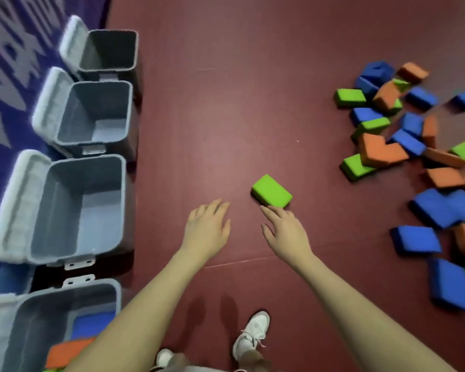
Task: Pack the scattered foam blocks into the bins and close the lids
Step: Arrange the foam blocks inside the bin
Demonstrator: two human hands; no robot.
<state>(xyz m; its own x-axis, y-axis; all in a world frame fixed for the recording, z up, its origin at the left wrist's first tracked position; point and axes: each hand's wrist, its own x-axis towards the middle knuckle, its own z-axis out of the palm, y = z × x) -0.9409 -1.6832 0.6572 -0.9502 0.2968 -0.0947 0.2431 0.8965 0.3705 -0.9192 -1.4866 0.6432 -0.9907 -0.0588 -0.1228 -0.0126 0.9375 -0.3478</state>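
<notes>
I see even, fairly bright indoor light with a soft sheen mid-floor (226, 146). Faint shadows fall near the shoes (253, 334). The view is soft overall: the block pile (403, 135) smears toward the right edge, and the bins (91, 124) look fuzzy-rimmed. The wide lens bends the bin row along the left edge.

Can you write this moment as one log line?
right hand: open, reaching lone green block | left hand: open, empty | bins: lids open
</notes>
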